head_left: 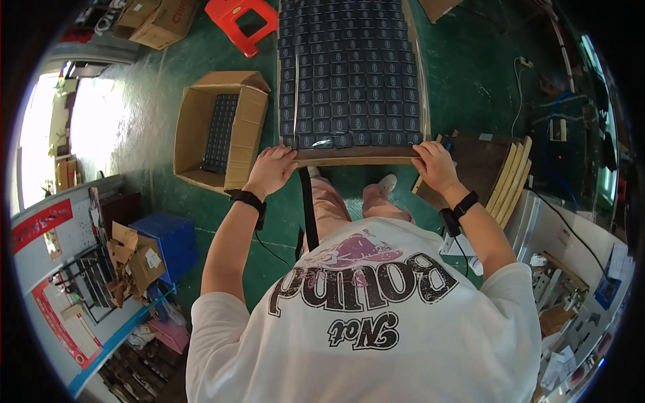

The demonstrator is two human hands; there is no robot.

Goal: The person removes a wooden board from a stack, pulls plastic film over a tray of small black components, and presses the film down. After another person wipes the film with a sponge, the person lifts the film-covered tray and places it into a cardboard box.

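In front of me stretches a long brown board (356, 156), covered with many small flat black pieces (356, 87) in neat rows, each with a small light mark. A shiny, clear strip or film glints along its sides. My left hand (274, 169) is at the near left corner, its fingers bent over the edge. At the near right corner my right hand (435, 165) grips the edge the same way. Both thumbs and the board's underside are mostly hidden. Each wrist wears a black band with a small device and a cable.
An open cardboard box (248, 134) with similar black pieces stands left of the board. A red plastic stool (232, 20) is beyond it. Wooden-edged panels (510, 178) lean at the right. A blue bin (168, 245) stands at the left, and cluttered shelving (561, 295) at the lower right.
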